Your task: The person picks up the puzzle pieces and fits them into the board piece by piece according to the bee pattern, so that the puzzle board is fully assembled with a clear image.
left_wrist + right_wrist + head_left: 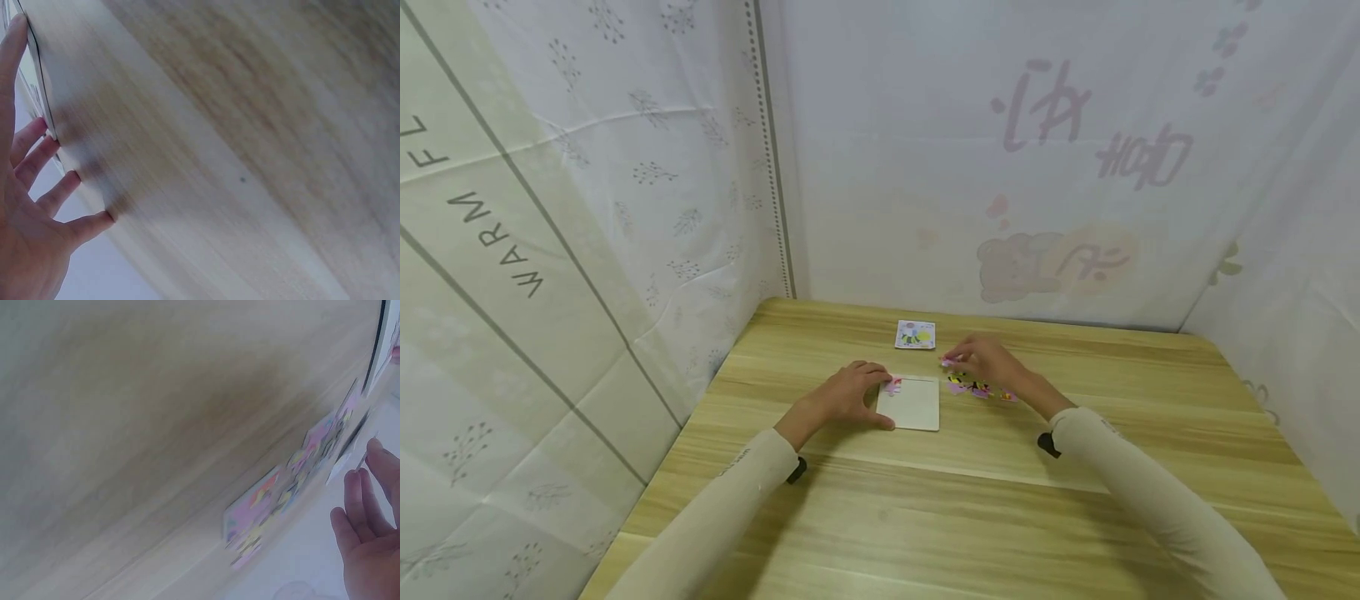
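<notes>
A square white puzzle tray (916, 410) lies on the wooden table with a pink puzzle piece (893, 387) in its upper left corner. My left hand (848, 395) rests at the tray's left side, fingers spread and fairly straight. The thumb touches the lower left corner, and a fingertip is beside the pink piece. To the right, my right hand (991, 363) pinches a small puzzle piece (948, 362) between thumb and fingertips. In the right wrist view this piece shows as a thin edge. Loose pink, yellow and black puzzle pieces (256, 503) lie just below that hand.
Behind the tray lies a square picture card (915, 334) with a green and yellow drawing. The wooden table (880, 517) reaches back to printed white cloth (887, 167), which hangs behind and on both sides.
</notes>
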Demonstrator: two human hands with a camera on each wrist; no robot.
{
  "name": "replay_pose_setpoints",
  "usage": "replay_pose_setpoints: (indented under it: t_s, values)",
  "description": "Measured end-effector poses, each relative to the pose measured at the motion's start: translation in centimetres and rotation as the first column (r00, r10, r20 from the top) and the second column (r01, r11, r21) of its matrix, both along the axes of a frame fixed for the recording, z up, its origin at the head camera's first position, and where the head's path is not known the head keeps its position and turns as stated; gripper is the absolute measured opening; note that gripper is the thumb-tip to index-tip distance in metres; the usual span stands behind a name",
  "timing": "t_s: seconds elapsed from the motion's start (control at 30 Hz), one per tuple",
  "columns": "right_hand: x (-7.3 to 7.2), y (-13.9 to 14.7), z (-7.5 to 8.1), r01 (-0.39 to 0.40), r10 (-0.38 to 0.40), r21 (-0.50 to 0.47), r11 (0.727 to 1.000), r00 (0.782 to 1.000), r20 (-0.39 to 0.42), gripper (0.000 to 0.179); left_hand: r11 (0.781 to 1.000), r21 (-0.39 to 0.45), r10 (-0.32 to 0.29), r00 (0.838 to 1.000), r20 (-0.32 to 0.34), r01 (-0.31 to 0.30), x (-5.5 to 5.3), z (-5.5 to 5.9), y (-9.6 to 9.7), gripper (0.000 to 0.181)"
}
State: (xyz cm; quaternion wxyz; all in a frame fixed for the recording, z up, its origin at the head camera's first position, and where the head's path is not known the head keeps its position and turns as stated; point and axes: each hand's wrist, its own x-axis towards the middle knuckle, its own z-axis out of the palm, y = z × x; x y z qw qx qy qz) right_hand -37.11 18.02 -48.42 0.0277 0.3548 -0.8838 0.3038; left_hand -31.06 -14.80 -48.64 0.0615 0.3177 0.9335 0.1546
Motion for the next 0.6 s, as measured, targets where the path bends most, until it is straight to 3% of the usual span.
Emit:
replay_pose_setpoints:
  t_s: [0.17,0.27,0.37,0.5,0.6]
  values:
    - [0.6,-0.9,0.2,-0.029,0.03,-0.026,0.999,0.999,0.043,0.02,1.0,0.003,-0.002,1.0,0.001,0.002,0.0,0.1,0.0,0.09]
    - [0.7,-1.4,0.1,-0.038,0.038,0.0,0.999,0.999,0.013,0.02,1.0,0.001,-0.005,1.0,-0.002,0.005,-0.1,-0.1,0.0,0.091]
    - [1.0,-2.0,0.2,-0.027,0.026,0.034,0.999,0.999,0.034,0.02,1.0,-0.001,-0.006,1.0,0.001,0.006,-0.2,-0.2,0.0,0.092]
    - [1.4,-2.5,0.1,-0.066,0.065,0.017,0.998,0.997,0.04,0.02,1.0,-0.001,-0.002,1.0,0.011,0.002,-0.1,-0.1,0.0,0.092]
    - [1.5,-3.1,-0.1,-0.109,0.109,0.008,0.994,0.994,-0.02,0.018,1.0,-0.004,-0.002,1.0,0.007,0.002,-0.1,0.0,0.0,0.091]
